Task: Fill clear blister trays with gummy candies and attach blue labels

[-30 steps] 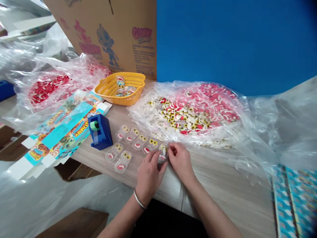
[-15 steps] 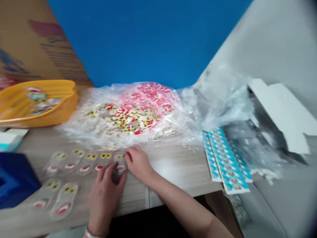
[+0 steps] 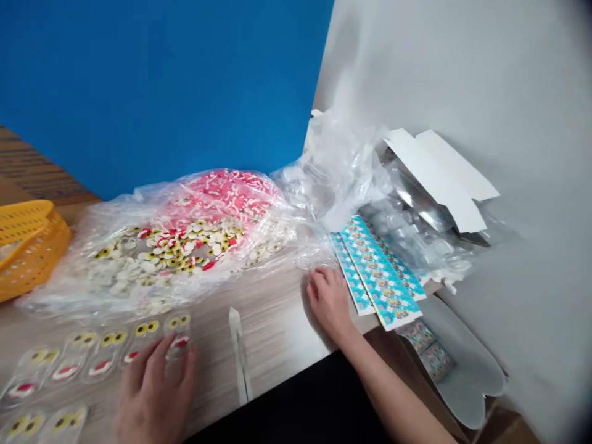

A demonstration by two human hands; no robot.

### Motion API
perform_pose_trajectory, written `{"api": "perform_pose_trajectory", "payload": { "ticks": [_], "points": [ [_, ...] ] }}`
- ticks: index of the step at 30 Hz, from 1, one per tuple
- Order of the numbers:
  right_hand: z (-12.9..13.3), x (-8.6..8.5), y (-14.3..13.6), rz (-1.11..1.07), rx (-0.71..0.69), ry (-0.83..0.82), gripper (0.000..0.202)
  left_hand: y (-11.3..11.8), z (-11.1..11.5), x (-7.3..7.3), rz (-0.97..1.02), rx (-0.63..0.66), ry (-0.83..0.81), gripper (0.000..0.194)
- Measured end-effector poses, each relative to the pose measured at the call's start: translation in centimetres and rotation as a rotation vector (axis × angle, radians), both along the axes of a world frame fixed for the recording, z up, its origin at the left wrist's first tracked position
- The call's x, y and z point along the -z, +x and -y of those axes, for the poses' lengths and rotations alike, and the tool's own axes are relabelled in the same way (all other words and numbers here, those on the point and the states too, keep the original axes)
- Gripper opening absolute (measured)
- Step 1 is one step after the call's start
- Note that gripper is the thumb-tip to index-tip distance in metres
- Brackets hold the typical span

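Likely light, the clear case (image 3: 179, 349) bracketed by the left hand (image 3: 155, 391) suits rim-pinching; whether it or the right hand (image 3: 328, 302) pinches, unclear.

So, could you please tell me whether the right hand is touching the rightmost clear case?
Apart: the head view plainly shows a stretch of tabletop between the right hand and the rightmost clear case.

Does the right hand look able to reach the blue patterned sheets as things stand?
Probably yes: the right hand is right beside the blue patterned sheets, with nothing visible between them. Crumpled clear plastic crowds only their far ends.
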State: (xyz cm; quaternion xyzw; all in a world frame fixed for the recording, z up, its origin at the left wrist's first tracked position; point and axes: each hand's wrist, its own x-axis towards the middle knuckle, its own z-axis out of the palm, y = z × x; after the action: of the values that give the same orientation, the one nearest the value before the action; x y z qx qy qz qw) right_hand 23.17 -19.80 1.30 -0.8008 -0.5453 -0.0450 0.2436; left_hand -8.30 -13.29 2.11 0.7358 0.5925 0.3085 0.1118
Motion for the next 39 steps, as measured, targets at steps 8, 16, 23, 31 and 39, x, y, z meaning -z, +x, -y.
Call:
{"api": "perform_pose_trajectory", "payload": {
  "ticks": [8, 16, 23, 31, 39],
  "points": [
    [0.6, 1.5, -0.4, 0.089, -0.094, -0.029, 0.013, 6.3, 1.5, 1.6, 0.089, 0.41, -0.002, 0.032],
    [3.2, 0.5, -1.1, -0.069, -0.09, 0.106, 0.014, 13.8, 1.2, 1.4, 0.034, 0.609, -0.031, 0.022],
    [2.4, 1.1, 2.2, -0.01, 0.049, 0.1, 0.015, 21.7, -2.7, 0.5, -0.233, 0.611, 0.022, 0.038],
    [2.9, 0.8, 0.8, -0.196, 0.016, 0.209, 0.019, 19.4, -2.1, 0.7, -0.011, 0.549, -0.131, 0.037],
    [-1.2, -1.3, -3.7, -1.26, -0.12, 0.148, 0.036, 13.4, 0.9, -0.5, 0.473, 0.404, -0.335, 0.045]
  ]
}}
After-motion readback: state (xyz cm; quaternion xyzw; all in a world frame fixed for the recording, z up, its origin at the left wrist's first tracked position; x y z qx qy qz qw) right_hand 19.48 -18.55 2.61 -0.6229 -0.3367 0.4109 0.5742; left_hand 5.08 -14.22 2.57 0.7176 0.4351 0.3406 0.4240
